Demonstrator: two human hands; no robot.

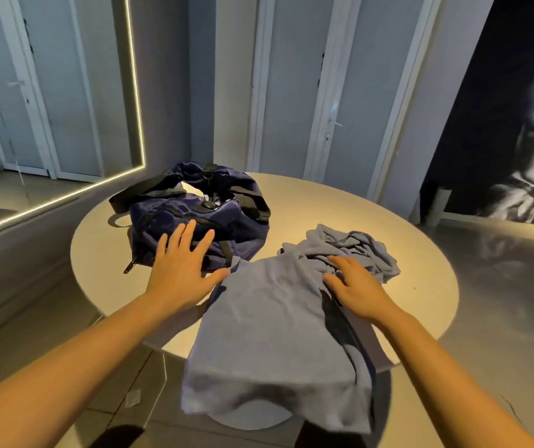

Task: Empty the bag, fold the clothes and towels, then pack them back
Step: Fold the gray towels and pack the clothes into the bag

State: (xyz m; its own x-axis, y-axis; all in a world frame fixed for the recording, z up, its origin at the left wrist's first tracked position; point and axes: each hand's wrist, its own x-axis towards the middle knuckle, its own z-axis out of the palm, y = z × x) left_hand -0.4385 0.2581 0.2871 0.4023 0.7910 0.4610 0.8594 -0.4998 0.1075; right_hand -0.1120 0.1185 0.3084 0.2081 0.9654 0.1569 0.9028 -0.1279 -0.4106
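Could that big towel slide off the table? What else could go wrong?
Yes, it might. A lot of the grey-blue towel hangs over the near edge of the round table, and only the right hand rests on it, so it could slip to the floor. Its far end is bunched up, so the fold could come out crooked. The navy duffel bag by the left hand crowds the folding space.

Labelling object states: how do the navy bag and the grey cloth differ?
The navy bag sits on the round table; the grey cloth hangs over its near edge. The bag is dark with black straps; the cloth is pale and plain. The bag stands bulky; the cloth lies flat, bunched at its far end. Both are fabric.
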